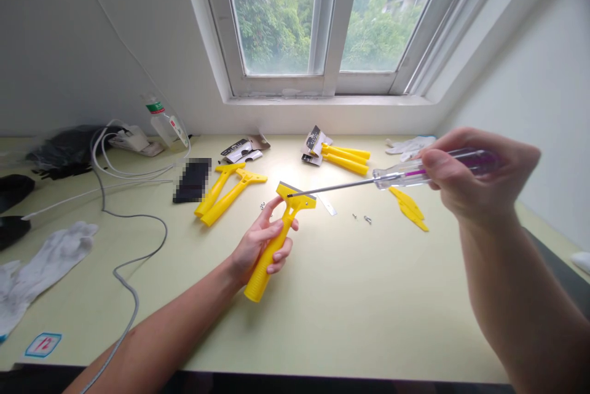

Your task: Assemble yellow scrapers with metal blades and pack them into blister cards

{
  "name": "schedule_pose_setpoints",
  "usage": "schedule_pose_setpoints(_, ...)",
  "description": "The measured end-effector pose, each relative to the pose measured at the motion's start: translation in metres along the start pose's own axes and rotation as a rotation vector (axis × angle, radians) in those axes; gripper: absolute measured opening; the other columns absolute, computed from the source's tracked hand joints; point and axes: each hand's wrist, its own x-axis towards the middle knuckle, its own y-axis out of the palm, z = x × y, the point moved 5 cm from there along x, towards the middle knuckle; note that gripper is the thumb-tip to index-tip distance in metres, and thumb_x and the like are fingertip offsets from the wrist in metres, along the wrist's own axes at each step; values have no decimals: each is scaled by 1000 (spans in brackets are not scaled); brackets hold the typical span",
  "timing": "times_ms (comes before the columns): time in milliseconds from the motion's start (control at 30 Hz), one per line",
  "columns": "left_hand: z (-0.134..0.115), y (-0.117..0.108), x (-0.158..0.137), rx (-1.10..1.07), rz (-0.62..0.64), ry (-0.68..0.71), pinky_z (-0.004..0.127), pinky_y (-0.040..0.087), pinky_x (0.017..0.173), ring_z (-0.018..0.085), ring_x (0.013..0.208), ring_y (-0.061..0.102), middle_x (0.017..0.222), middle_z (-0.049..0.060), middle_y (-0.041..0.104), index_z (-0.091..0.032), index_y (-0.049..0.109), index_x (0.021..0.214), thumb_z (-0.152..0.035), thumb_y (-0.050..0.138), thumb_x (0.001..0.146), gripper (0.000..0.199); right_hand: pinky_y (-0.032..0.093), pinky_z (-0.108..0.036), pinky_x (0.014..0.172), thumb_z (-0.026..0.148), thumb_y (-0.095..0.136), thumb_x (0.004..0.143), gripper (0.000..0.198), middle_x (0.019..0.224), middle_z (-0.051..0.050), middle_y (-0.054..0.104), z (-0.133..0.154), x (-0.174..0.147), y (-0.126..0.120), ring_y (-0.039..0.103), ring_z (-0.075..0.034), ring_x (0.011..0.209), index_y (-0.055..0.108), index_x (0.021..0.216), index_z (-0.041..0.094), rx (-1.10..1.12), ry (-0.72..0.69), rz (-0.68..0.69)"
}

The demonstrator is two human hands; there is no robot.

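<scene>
On the left of the smooth, pale worktop [341, 320] lies a soft, wrinkly white glove [59, 262]. Next come two smooth yellow tools [225, 200], lying side by side. Near the middle, the left hand [257, 241] has its grip curled around a yellow plastic scraper [266, 266], held tilted above the worktop. It has a fat, ridged handle and a wide head with a thin, straight edge. The screwdriver [389, 178] reaches the head with its thin metal rod, and the right hand [474, 191] pinches its clear, purple-streaked end
</scene>
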Motion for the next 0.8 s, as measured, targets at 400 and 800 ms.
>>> schedule_pose_setpoints(400, -2, 4, -4, -92, 73, -8, 12, 35, 30, 4, 47, 43, 104, 4, 52, -46, 28, 143, -25, 45, 95, 56, 21, -23, 30, 18, 65, 66, 15, 36, 6, 41, -26, 4, 3, 35, -7, 30, 59, 52, 17, 119, 151, -60)
schedule_pose_setpoints(800, -4, 2, -5, -77, 62, -4, 12, 35, 31, 4, 48, 44, 104, 5, 52, -46, 29, 144, -23, 39, 96, 55, 23, -23, 31, 11, 62, 64, 13, 38, 5, 43, -34, 7, 3, 37, -6, 31, 60, 52, 17, 221, 224, -75)
